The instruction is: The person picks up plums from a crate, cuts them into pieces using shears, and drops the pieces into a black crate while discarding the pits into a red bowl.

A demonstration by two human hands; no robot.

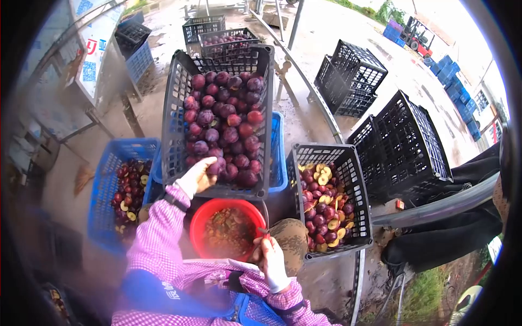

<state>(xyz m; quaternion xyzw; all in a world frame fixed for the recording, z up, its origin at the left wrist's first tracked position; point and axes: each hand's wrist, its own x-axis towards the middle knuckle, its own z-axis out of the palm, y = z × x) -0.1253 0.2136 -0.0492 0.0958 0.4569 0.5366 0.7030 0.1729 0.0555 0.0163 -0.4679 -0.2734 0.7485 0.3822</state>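
My left hand point(200, 178) reaches to the near end of a black crate point(168, 125) full of dark red plums. Its fingers are closed round a plum point(216, 166) at the crate's edge. My right hand point(272, 259) is closed on a small knife point(264, 232) with a reddish handle; its thin blade points up and is hard to make out. Between my hands, a red bucket point(197, 239) holds a brownish mass of pits and pulp. To the right, a black crate point(365, 223) contains cut plums, some showing yellow flesh.
A blue crate point(100, 190) with cut plums stands at left. Stacked black crates point(402, 146) rise at right, beside a person's dark-clothed leg point(446, 239) and a metal pipe point(440, 204). Further off are another plum crate point(228, 49) and a forklift point(417, 38).
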